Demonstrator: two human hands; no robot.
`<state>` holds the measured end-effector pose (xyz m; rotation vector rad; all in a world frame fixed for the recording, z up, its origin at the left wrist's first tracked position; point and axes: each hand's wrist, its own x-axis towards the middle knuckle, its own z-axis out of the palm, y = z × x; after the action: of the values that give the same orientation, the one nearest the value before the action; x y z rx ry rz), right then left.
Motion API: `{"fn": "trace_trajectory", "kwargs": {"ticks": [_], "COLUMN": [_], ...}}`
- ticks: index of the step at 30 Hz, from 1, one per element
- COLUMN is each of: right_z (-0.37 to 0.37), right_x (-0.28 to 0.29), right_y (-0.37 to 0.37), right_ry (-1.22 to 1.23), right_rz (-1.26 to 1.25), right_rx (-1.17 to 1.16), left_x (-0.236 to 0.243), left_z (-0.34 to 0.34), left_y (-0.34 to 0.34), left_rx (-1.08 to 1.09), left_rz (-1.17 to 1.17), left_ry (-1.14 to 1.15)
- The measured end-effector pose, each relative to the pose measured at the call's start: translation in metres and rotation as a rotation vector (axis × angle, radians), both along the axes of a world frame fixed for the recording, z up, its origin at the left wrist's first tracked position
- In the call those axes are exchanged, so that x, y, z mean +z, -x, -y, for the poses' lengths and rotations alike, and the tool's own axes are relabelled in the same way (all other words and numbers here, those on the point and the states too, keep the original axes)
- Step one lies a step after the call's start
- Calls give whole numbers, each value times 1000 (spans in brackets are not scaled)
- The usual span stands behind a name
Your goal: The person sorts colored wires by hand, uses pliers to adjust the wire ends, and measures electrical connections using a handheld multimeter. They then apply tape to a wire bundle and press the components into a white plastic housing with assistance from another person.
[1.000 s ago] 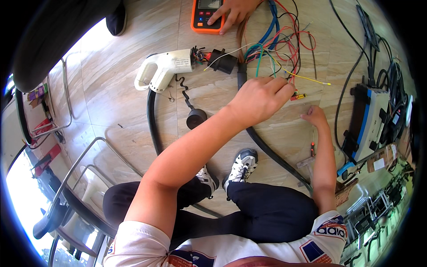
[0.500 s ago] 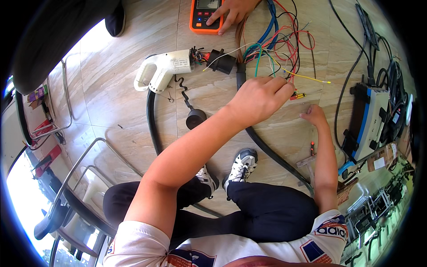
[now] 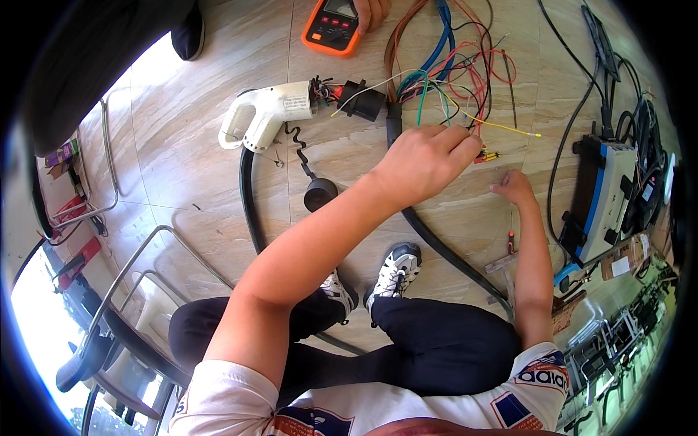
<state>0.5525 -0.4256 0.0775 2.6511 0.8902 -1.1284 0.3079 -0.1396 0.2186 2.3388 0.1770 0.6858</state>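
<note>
Wires [image 3: 471,78] in red, black, green, blue and yellow lie in a messy heap on the floor [image 3: 182,160], up past the left hand [image 3: 425,163]. That hand is at their near ends with its grip bunched up small, and it hides the tips, so I cannot tell what it has hold of. Small red and yellow bits [image 3: 488,156] poke out just beside it. The right hand [image 3: 516,189] is near, its grip curled and almost closed, and I cannot tell if anything is in it. A thick black cable [image 3: 454,256] goes under the left arm [image 3: 291,261], which covers part of it. To the left lies a white plug [image 3: 280,109] with wires at its end, then a black tube [image 3: 365,101]. A round black cap [image 3: 321,195] lies below them. Another person's hand [image 3: 372,13] is at the side of an orange meter [image 3: 329,36]. A screwdriver [image 3: 511,242] lies beside the right arm [image 3: 532,269]. Farther right, a blue and grey case [image 3: 607,203] stands near black cords [image 3: 643,152].
</note>
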Motion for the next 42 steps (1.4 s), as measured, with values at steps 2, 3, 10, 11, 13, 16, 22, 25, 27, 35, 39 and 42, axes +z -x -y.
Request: {"fn": "trace_trajectory", "kwargs": {"ticks": [2, 3, 10, 11, 13, 16, 22, 25, 27, 35, 39, 42], "right_z": [-1, -2, -1, 1, 3, -2, -54, -87, -114, -151, -156, -156], "right_x": [0, 1, 0, -2, -5, 3, 99, 149, 157, 155, 154, 150], "right_y": [0, 0, -2, -2, -2, -1, 45, 106, 137, 156, 151, 153], "right_ry": [1, 2, 14, 1, 15, 4, -361, -745, -968, -1073, -1023, -990], "right_rz": [-1, -1, 0, 3, 19, -17, -589, -995, -1065, -1181, -1445, -1458], "right_rx": [3, 8, 4, 18, 4, -24, -168, -330, -641, -1202, -1211, -1349], "left_x": [0, 0, -1, -1, -1, -2, 0, 1, 2, -9, -16, -20], "left_z": [0, 0, 1, 1, 2, 2, 6, 10, 13, 16, 9, 7], "left_y": [0, 0, -1, -1, -2, -1, -4, -10, -12, -16, -13, -12], "left_rx": [-1, 1, 5, 6, 14, 27, 82, 94, 86, 101, 64, 43], "left_rz": [4, 3, 13, 14, 25, 44, 8, 18, 12, 71, 106, 130], "left_ry": [7, 8, 19, 20, 23, 36, 54, 64, 86, -26, -72, -95]}}
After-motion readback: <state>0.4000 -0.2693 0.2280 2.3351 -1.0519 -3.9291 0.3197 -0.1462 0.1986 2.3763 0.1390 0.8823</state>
